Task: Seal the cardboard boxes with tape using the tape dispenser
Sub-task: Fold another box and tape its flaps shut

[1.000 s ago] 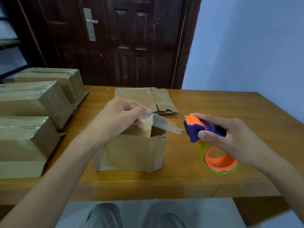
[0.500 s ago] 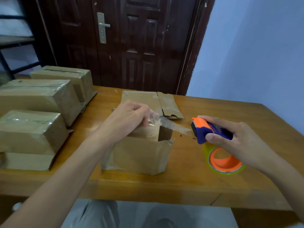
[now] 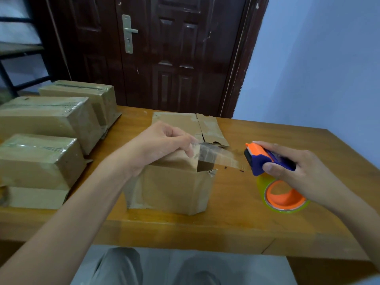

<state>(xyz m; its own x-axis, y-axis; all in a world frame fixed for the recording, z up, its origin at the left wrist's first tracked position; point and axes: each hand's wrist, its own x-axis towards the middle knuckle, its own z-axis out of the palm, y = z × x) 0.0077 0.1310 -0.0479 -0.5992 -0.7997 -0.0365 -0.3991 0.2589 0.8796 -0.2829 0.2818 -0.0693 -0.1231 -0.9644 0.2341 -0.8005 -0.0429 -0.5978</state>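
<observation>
A small cardboard box [image 3: 174, 190] stands in the middle of the wooden table [image 3: 236, 225], its top partly open at the right. My left hand [image 3: 158, 145] hovers over the box and pinches the free end of a clear tape strip [image 3: 218, 157]. The strip stretches rightward to the blue and orange tape dispenser [image 3: 261, 159], which my right hand [image 3: 298, 171] grips by its handle. The dispenser's roll, with an orange core [image 3: 284, 197], hangs just above the table to the right of the box.
Three taped cardboard boxes [image 3: 41, 161] sit in a row at the table's left side. A flattened piece of cardboard [image 3: 185, 122] lies behind the open box. A dark wooden door [image 3: 164, 54] and a pale blue wall stand beyond the table.
The camera view has shifted, so everything sits further right and lower. My hands keep the tape stretched between them, the strip now a little longer and flatter over the box.
</observation>
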